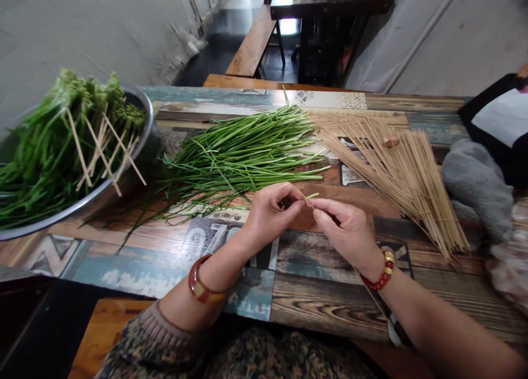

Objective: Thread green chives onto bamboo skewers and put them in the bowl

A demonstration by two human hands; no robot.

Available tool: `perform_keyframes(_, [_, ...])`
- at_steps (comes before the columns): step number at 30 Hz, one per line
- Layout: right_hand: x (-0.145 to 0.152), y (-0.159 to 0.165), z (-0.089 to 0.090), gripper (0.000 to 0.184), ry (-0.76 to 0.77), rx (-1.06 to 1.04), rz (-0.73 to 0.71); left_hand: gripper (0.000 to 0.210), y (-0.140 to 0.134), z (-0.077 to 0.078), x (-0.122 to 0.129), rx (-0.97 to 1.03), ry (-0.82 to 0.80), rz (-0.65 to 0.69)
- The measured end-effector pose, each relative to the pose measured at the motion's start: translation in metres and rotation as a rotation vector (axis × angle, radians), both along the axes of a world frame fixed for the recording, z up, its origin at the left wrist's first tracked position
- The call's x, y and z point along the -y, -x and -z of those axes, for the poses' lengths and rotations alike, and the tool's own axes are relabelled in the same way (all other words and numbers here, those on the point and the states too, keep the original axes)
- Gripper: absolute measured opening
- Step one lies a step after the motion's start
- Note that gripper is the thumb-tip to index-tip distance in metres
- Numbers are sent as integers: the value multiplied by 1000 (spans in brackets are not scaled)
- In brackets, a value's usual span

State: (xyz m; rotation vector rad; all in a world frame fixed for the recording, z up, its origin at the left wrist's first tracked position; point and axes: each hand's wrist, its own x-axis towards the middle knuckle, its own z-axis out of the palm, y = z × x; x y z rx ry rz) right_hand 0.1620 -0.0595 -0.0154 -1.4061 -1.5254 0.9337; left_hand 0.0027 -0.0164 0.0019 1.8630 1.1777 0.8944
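Note:
Before me, my left hand (268, 214) is closed in a pinch on a chive stalk (313, 195), whose pale end sticks out past the fingertips. My right hand (348, 233) pinches a thin bamboo skewer (373, 297), its tip meeting the chive between both hands. The skewer's rear length runs under my right wrist towards the table's front edge. Just beyond my left hand lies a loose pile of long green chives (251, 148), pale ends to the right. Past my right hand, many bamboo skewers (429, 186) lie fanned out. Whether the tip has pierced the chive is too small to tell.
A metal basin (153, 112) at the left holds leafy greens (37, 142) with several skewers (99, 142) through them. A grey cloth-like bundle (474, 181) and a crumpled clear plastic bag (511, 258) sit at the right edge. Behind the patterned table (165, 263) stands a wooden bench (251, 43).

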Motion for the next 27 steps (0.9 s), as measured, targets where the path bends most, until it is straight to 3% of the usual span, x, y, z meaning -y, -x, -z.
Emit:
perform_keyframes(10, [0, -1, -1, 26, 27, 4, -8, 10, -1, 1, 0, 18, 39, -24])
perform_keyframes(27, [0, -2, -2, 20, 63, 3, 14, 10, 2, 0, -2, 34, -33, 112])
